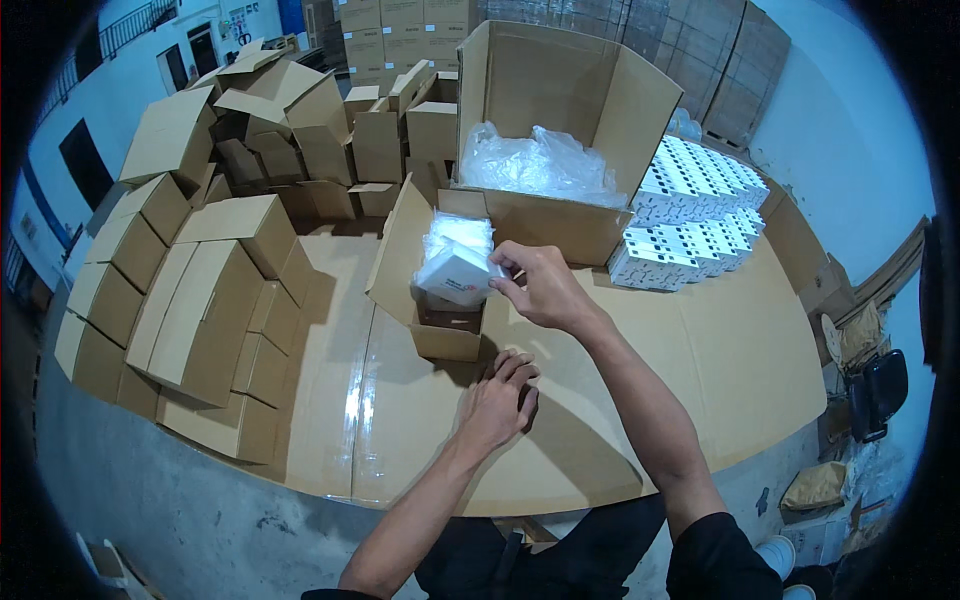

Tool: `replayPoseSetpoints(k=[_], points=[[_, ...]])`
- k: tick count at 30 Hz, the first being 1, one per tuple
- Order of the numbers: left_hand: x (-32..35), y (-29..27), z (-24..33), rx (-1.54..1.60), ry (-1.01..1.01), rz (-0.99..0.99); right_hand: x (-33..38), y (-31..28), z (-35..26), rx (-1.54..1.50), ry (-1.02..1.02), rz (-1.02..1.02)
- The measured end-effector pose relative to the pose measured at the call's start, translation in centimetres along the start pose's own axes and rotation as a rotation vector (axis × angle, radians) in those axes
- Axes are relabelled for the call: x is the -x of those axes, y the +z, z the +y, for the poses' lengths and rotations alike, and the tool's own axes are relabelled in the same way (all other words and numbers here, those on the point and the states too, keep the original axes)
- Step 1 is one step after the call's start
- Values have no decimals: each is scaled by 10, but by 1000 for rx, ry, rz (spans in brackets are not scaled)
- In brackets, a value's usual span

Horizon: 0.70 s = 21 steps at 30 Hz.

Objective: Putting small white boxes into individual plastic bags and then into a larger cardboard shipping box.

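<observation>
Right hand [540, 288] pinches a small white packet [455, 272], plastic-wrapped, by its right edge between thumb and fingertips, directly over the mouth of a small open carton [445, 335] on the cardboard-covered bench [700, 350]. Left hand [497, 400] lies flat on the bench just in front of the carton, fingers loosely curled toward its near wall and holding nothing.

Judgement: a clean drop calls for squaring the packet to the carton opening before lowering, keeping the pinch light so the wrap doesn't crumple, and the left hand steadying the carton base.

Packet sits tilted, its broad face toward the camera and left. Long axis appears to run roughly left-right, along the line from the right fingertips out across the carton; wrap glare blurs the far edge.
</observation>
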State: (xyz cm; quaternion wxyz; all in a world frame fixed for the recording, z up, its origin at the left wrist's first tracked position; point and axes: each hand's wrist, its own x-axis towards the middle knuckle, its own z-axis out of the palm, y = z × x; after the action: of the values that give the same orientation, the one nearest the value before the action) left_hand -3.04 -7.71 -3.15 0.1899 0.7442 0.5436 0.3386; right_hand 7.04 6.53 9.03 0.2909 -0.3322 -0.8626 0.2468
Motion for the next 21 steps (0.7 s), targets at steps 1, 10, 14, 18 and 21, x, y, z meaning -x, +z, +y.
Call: replayPoseSetpoints(k=[1,10,14,18,21], points=[[1,0,-1,20,15,15,-1,2,-4,-3,-2,-1],[2,6,-8,39,134,84,-12,20,-13,317,-151,-41],[3,9,-11,-7,89,38,-14,47,-5,394,-162,-29],[4,5,-7,-4,67,38,-11,51,-13,445,-130,-42],[2,3,-4,-54,96,45,-11,55,-8,440,-173,26]])
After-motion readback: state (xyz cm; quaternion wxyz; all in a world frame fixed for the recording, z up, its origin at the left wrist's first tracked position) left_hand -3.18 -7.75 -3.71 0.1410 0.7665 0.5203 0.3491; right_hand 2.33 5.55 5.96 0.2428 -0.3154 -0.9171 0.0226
